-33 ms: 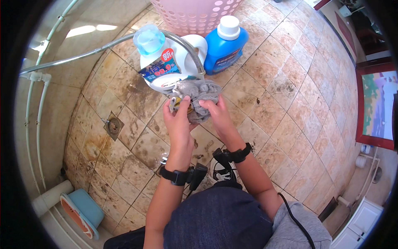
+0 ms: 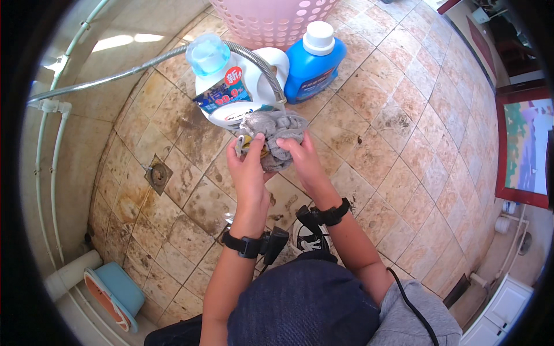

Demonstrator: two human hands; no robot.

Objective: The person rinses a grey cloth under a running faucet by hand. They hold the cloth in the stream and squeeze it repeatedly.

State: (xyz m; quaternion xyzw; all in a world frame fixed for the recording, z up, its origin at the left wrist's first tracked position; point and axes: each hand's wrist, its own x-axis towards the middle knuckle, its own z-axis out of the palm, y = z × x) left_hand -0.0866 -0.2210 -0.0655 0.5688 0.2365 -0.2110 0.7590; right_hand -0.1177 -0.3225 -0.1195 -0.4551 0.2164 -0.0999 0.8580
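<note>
A bunched grey cloth [image 2: 274, 124] is held up in front of me between both hands. My left hand [image 2: 247, 158] grips its left side, thumb on top, where a small yellow and white patch shows. My right hand [image 2: 301, 153] pinches the right side, with its thumb pressed into the folds. Just beyond, a white jug [image 2: 267, 66] with a clear blue cap stands close to the cloth. A flexible metal hose [image 2: 156, 57] arches over this jug, its end near the cloth's far edge. The undersides of the cloth and some fingers are hidden.
Right of the jug stands a blue bottle [image 2: 311, 63] with a white cap, before a pink perforated basket [image 2: 271, 26]. A floor drain [image 2: 158, 175] lies to the left. Pale pipes [image 2: 49, 173] run along the left wall, near blue basins [image 2: 118, 291]. Stained tiles [image 2: 398, 190] cover the floor.
</note>
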